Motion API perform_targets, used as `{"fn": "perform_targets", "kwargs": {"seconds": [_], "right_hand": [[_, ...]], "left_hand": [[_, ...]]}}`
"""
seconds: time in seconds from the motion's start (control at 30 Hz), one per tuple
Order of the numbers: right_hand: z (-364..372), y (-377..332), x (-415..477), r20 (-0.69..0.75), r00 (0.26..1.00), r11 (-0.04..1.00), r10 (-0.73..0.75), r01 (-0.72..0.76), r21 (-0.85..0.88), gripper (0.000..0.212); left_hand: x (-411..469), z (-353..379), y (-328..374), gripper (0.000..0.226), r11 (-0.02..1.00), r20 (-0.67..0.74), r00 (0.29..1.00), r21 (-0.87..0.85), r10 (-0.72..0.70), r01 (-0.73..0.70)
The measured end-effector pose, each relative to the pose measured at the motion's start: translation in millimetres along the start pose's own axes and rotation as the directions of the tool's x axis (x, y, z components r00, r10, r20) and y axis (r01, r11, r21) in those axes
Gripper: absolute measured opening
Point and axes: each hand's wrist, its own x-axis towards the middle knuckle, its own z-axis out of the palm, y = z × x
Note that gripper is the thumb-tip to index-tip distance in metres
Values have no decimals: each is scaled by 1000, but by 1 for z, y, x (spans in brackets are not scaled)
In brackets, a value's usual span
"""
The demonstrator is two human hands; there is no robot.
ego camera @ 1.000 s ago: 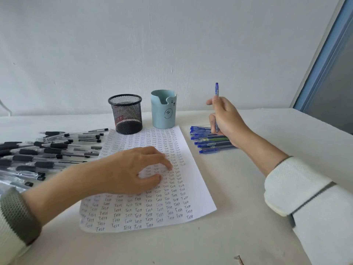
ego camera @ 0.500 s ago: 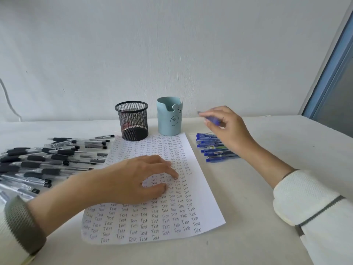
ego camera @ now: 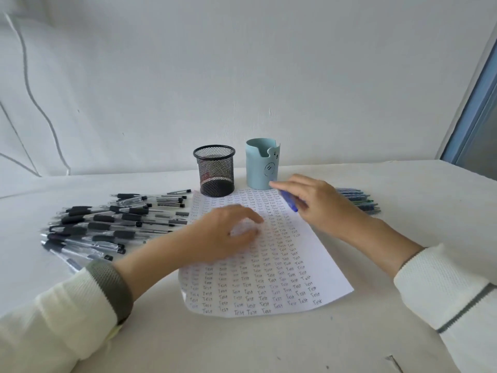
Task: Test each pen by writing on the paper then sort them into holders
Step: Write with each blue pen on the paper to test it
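The blue pen (ego camera: 289, 201) is pinched in the fingers of the right hand (ego camera: 322, 208), lying slantwise and motion-blurred just above the far right corner of the paper sheet (ego camera: 269, 286); whether its tip touches the sheet cannot be told. The sheet lies flat on the white table (ego camera: 269, 345) and is filled with rows of the handwritten word "Test", some rows in dark ink and some in blue. The left hand (ego camera: 226, 235) holds nothing, its arched fingers resting by their tips on the middle of the sheet. At the sheet's far edge stand two holders: a black mesh pen holder (ego camera: 214, 170) touching the left part of that edge and, just to its right, a light blue pen holder (ego camera: 262, 164) with a small drawn face and a notched rim. Left of the sheet lies a heap of black-grip pens (ego camera: 115, 224) with clear barrels; right of it, partly hidden behind the right wrist, lies a row of blue pens (ego camera: 357, 200). A second ago the right hand held the blue pen upright over that row, beside the sheet; half a second ago it had tipped the pen sideways there; now hand and pen have crossed onto the sheet, while the left hand has stayed in place.
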Motion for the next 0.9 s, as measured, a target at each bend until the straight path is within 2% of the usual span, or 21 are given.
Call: {"fn": "perform_targets", "kwargs": {"seconds": [0.1,0.17,0.27,0.33,0.43,0.53,0.6,0.7,0.83,0.9], "right_hand": [[9,-13,8,175,984,999,24,-19,-27,42],[16,-19,11,245,968,998,47,-36,-49,34],[23,-24,15,345,931,992,117,-94,-84,35],[21,-25,13,318,928,980,196,-196,-29,40],[18,-9,6,183,928,944,325,-331,3,46],[16,8,-2,147,929,941,340,-334,-60,48],[16,12,-4,151,927,938,342,-346,-4,49],[16,16,-5,152,920,923,362,-376,77,45],[17,17,-6,163,918,917,363,-382,111,45],[15,16,-6,179,909,908,376,-400,124,44]], "left_hand": [[2,-17,-16,25,989,-193,970,-22,-147,146],[2,-28,-29,23,983,-262,947,-36,-184,181],[2,-34,-41,18,975,-312,923,-72,-224,212],[7,-32,-39,16,978,-297,932,-50,-209,203],[22,-24,-24,16,985,-193,966,-32,-171,168],[40,-12,-5,28,985,-29,985,-29,-172,171],[52,-4,3,34,982,47,983,62,-180,176],[58,1,5,36,971,8,975,90,-222,220],[49,-7,-5,16,974,-81,972,33,-220,223],[45,-15,-8,14,967,-97,963,-24,-253,252]]}}
